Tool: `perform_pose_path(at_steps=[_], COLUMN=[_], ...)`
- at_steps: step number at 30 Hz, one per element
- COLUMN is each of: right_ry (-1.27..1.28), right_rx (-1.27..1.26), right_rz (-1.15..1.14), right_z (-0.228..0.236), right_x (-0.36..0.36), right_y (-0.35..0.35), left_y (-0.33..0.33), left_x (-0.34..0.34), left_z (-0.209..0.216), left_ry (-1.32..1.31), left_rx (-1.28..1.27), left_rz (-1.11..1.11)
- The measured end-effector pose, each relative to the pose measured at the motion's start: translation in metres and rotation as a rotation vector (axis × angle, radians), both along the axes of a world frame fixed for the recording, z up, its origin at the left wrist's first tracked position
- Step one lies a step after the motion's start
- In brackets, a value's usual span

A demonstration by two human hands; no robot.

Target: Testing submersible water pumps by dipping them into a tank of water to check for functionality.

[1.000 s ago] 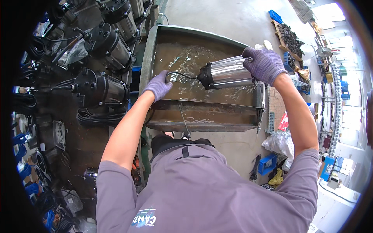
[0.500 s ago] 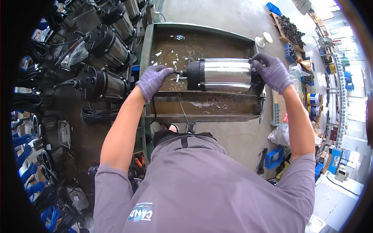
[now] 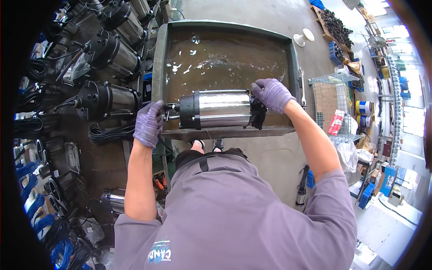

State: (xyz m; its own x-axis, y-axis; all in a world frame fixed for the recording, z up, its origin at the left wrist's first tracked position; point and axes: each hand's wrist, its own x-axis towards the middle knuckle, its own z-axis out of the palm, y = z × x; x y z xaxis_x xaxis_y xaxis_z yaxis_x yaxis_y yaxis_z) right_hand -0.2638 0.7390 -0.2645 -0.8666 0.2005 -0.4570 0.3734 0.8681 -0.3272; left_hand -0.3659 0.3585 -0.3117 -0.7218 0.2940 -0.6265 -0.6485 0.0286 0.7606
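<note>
A submersible pump [image 3: 225,109] with a shiny steel body and black ends lies sideways between my hands, over the near part of a metal tank [image 3: 158,76] of brown water. My left hand [image 3: 149,123], in a purple-grey knitted glove, is closed around the pump's left end, by its cable and a small metal fitting. What exactly the fingers grip there is partly hidden. At the other end, my gloved right hand [image 3: 273,95] holds the black end piece from above, its fingers curled over the edge.
Several similar pumps [image 3: 110,101] stand at the left, with coiled black cable [image 3: 112,133] nearby. A wrench [image 3: 302,87] rests by the tank's right rim. Beyond are a white spool [image 3: 303,37] and a wire basket [image 3: 330,101]. A smaller pump [image 3: 300,195] lies on the floor.
The pump has come toward me and to the left, with both hands still on it. Ripples now show on the water behind it.
</note>
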Motion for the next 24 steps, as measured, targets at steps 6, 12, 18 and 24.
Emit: perform_pose_path(at_steps=[6,12,18,24], right_ry=[-0.176,-0.428,-0.42,-0.174], right_rx=[-0.031,0.32,0.357,-0.046], right_rz=[-0.068,0.392,0.501,0.11], right_z=[-0.029,-0.099,-0.072,-0.027], right_x=[-0.081,-0.149,-0.14,-0.078], right_y=[0.031,0.061,0.045,0.03], left_y=[0.016,0.033,0.02,0.004], left_x=[-0.026,-0.048,-0.045,-0.015], left_z=[-0.013,-0.022,-0.023,-0.005], left_ry=[-0.048,-0.151,-0.14,-0.041], left_rx=[0.079,0.064,0.084,0.043], left_rz=[0.127,0.222,0.196,0.032])
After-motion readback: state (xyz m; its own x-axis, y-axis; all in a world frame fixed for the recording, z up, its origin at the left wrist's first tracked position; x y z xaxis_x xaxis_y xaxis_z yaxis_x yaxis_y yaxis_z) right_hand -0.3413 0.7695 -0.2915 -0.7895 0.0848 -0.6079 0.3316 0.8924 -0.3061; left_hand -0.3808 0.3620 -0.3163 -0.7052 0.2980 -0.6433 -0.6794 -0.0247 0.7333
